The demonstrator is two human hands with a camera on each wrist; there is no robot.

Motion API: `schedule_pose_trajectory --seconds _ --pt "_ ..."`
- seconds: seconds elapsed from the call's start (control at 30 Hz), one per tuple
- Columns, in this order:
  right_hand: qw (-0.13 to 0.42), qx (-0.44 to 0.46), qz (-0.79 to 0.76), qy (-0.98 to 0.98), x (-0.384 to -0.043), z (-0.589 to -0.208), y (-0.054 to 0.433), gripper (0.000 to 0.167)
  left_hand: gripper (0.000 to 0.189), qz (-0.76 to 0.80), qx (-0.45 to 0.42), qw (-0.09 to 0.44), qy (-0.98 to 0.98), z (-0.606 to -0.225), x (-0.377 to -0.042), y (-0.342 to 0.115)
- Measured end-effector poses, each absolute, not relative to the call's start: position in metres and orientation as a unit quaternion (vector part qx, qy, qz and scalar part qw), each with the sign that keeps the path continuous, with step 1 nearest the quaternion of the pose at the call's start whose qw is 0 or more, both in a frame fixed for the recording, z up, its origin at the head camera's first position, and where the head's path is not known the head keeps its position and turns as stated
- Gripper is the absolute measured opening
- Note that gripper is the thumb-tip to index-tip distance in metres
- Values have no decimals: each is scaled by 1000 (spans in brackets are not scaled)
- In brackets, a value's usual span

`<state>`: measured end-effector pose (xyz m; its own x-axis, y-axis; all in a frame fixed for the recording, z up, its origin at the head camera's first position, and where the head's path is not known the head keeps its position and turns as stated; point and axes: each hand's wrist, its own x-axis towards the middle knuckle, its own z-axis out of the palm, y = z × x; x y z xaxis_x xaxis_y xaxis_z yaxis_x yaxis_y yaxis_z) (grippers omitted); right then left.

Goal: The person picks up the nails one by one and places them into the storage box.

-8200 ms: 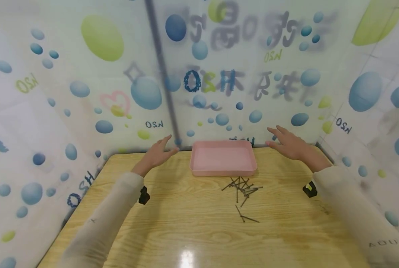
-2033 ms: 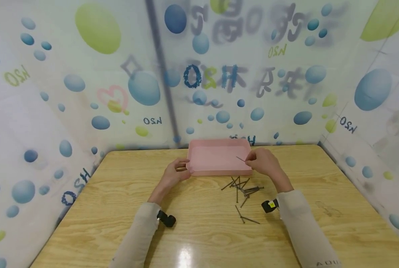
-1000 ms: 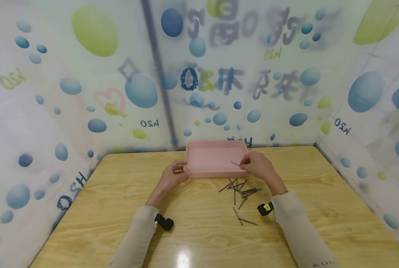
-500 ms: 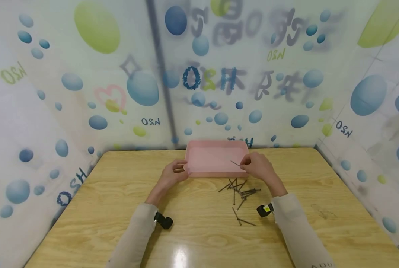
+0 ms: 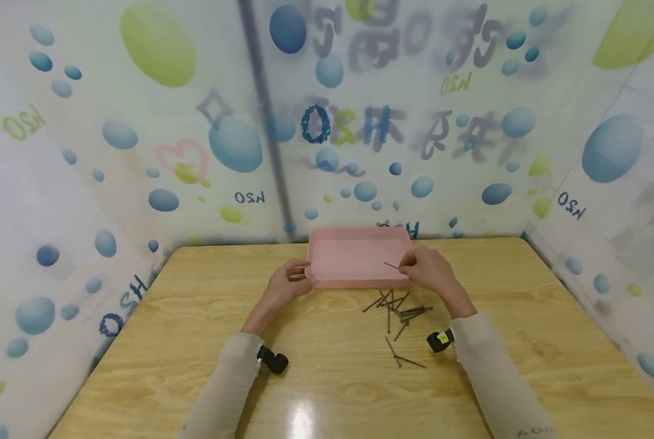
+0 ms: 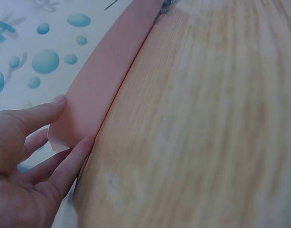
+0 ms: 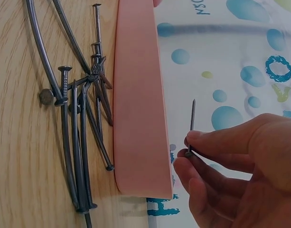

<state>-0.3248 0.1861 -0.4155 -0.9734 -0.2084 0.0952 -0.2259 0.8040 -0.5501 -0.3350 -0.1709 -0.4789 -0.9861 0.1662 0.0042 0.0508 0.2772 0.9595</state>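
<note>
A shallow pink tray (image 5: pixel 360 283) stands against the back wall. My left hand (image 5: pixel 284 283) holds its front left corner, with the thumb and fingers on the wall of the tray in the left wrist view. Over the tray's right end, my right hand (image 5: pixel 430 269) pinches a nail (image 7: pixel 192 118) near its head between thumb and fingertips. The nail's point is directed left and away from me in the head view. Just in front of the tray lies a tangled pile of dark nails (image 7: pixel 76 142). Closer to me are a few loose nails (image 5: pixel 412 362).
The wooden table (image 5: pixel 327 390) reaches the patterned back wall (image 5: pixel 217 201) behind the tray. Side walls flank it on both sides. Black wrist cameras, one of them the left camera (image 5: pixel 274 361), hang below the sleeves.
Both hands were raised apart beside the tray at first. The left hand then came to the tray's corner, and the right hand took a nail. Lately the nail has shifted slightly left and nearer.
</note>
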Motion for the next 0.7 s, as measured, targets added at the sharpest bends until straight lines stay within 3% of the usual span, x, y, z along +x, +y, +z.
schedule_pose_trajectory --seconds 0.7 --pt "24 111 296 -948 -327 -419 185 19 55 596 71 52 798 -478 -334 -171"
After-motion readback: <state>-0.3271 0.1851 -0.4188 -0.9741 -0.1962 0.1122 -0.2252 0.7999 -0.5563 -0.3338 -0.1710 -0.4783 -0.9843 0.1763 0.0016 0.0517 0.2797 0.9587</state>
